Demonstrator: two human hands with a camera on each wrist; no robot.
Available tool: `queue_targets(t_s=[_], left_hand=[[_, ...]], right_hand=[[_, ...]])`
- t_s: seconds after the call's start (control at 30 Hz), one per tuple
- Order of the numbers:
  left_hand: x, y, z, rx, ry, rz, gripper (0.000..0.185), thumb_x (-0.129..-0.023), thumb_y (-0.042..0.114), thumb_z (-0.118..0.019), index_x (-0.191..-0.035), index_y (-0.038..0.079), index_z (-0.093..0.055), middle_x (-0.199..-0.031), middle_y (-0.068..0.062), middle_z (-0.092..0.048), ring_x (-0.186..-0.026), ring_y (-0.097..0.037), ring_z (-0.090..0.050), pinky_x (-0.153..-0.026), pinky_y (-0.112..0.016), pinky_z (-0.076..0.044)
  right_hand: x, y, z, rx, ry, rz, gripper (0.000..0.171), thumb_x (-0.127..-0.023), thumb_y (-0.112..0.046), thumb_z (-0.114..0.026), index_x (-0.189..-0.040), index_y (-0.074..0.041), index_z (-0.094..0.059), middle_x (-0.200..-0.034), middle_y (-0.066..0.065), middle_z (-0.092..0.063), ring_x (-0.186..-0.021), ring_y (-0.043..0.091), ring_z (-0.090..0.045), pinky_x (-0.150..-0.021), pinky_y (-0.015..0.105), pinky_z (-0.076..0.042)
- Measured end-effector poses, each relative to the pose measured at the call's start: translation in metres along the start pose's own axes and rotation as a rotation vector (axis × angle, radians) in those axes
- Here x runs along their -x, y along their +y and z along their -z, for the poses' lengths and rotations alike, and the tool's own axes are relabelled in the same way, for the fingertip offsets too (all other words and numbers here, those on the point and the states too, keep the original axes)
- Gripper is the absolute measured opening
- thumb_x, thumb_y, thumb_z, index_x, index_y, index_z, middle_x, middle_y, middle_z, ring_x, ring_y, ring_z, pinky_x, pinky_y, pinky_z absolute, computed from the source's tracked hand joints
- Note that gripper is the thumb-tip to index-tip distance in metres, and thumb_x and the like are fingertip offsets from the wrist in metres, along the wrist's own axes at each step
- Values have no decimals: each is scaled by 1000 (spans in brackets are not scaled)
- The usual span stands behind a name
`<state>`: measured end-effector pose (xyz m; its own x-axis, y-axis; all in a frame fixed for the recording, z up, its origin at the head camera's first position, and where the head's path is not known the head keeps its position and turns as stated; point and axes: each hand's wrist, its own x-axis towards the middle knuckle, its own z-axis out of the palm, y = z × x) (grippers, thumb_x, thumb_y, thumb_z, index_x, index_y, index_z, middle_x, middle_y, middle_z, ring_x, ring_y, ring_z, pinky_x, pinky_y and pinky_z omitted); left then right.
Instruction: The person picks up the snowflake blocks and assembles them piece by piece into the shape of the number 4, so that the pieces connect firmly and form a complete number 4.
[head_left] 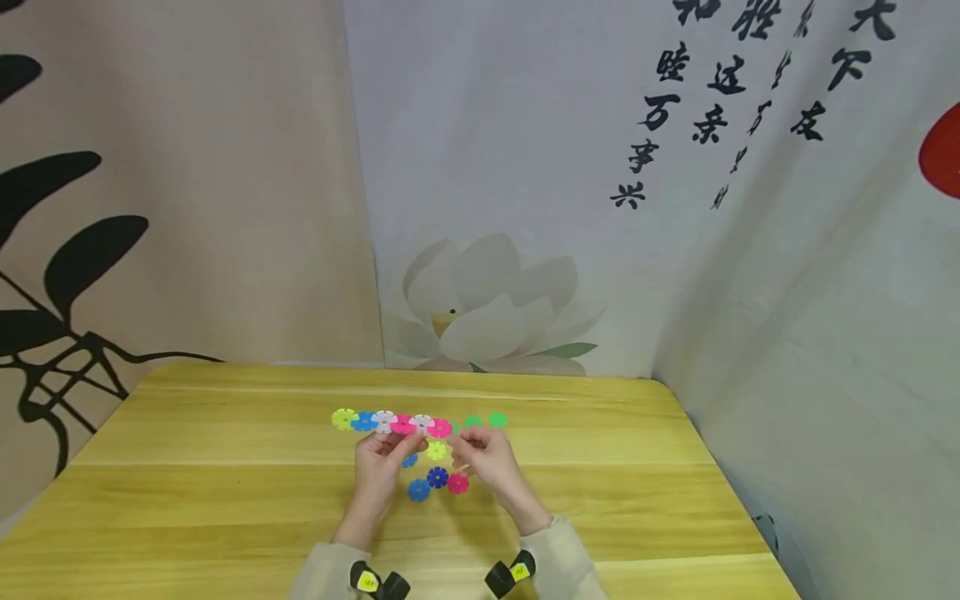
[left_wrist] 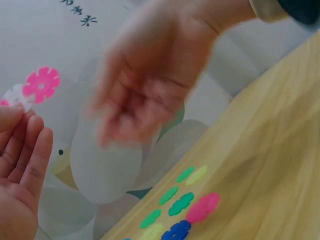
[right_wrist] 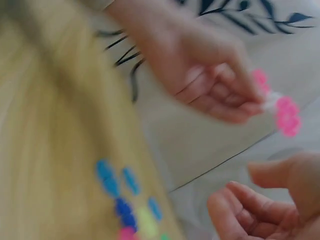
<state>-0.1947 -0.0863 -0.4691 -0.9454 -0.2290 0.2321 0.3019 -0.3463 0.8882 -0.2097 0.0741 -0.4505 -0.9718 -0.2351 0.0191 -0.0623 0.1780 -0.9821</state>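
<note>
My left hand (head_left: 381, 468) pinches a row of joined notched plastic discs (head_left: 364, 421) between thumb and fingertips, raised over the table. From left to right the row runs yellow, blue, white, pink, white, pink. The grip is on a white disc (left_wrist: 19, 95) beside the pink end disc (left_wrist: 42, 84). Just right of that end is my right hand (head_left: 489, 458), holding nothing; in the right wrist view its thumb stands apart from the loosely bent fingers (right_wrist: 227, 210). It is blurred in the left wrist view.
Loose discs lie on the wooden table (head_left: 225, 467) below the hands: a dark blue one (head_left: 437, 477), a pink one (head_left: 458, 483), a blue one (head_left: 419, 490), a yellow one (head_left: 437, 451) and several green ones (head_left: 498, 420). A printed curtain (head_left: 510, 167) hangs behind the table.
</note>
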Motion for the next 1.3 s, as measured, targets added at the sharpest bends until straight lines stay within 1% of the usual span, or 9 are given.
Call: queue_targets(t_s=[0.07,0.13,0.23,0.4,0.57,0.7,0.87,1.03,1.3], left_hand=[[0,-1,0,17,18,9,10,-84,-8,-63,-78,-1,-67,-70,3,-69,-61,-9,-67,-65,-23,-58],[0,-2,1,21,31,26,7,-84,-8,-63,-78,-4,-66,-69,3,-69,-61,-9,-67,-65,-24,-58],[1,-2,1,2,35,43,4,-83,-7,-64,-79,-9,-65,-68,4,-69,-61,-8,-67,-65,-23,-58],[1,-3,1,-35,13,28,10,-82,-8,-66,-81,-17,-61,-67,6,-69,-61,-8,-67,-65,-23,-58],[1,-6,1,-42,1,28,9,-81,-7,-67,-80,-14,-62,-68,5,-69,-61,-9,-67,-65,-24,-58],[1,-7,2,-62,3,43,5,-81,-7,-67,-80,-11,-63,-69,4,-69,-61,-10,-67,-66,-24,-58],[2,-7,2,-81,0,61,9,-82,-6,-66,-82,-14,-62,-70,4,-69,-63,-12,-68,-68,-24,-58],[2,-7,2,-91,1,67,16,-83,-5,-66,-85,-18,-59,-70,5,-69,-64,-12,-68,-68,-24,-58],[1,-7,2,-63,10,66,6,-82,-6,-66,-80,-11,-63,-69,4,-69,-62,-10,-67,-68,-24,-58]], right_hand=[[-1,11,0,129,-11,25,17,-88,-9,-64,-93,7,-65,-79,9,-65,-68,15,-60,-58,27,-56],[-1,21,0,211,-25,34,14,-85,-5,-67,-93,7,-66,-84,12,-66,-73,16,-60,-60,24,-54],[-2,34,0,259,-35,13,15,-81,0,-69,-94,8,-65,-87,13,-66,-76,16,-59,-62,19,-51],[-2,48,2,302,-31,-17,19,-76,3,-72,-93,7,-66,-87,13,-66,-76,16,-59,-64,22,-53],[-4,52,3,403,-77,-32,27,-68,3,-78,-92,4,-66,-84,8,-65,-75,15,-57,-64,23,-52],[-6,52,2,535,-117,18,25,-65,3,-81,-84,3,-66,-75,5,-62,-68,11,-53,-60,21,-50],[-8,51,1,657,-101,22,25,-62,1,-83,-74,-1,-62,-71,2,-58,-66,11,-49,-57,21,-46],[-7,50,2,642,-82,-13,31,-61,2,-84,-74,-4,-57,-70,0,-55,-64,11,-49,-55,22,-45],[-3,54,12,447,-58,63,15,-70,12,-70,-78,2,-63,-67,0,-56,-60,7,-49,-51,17,-46]])
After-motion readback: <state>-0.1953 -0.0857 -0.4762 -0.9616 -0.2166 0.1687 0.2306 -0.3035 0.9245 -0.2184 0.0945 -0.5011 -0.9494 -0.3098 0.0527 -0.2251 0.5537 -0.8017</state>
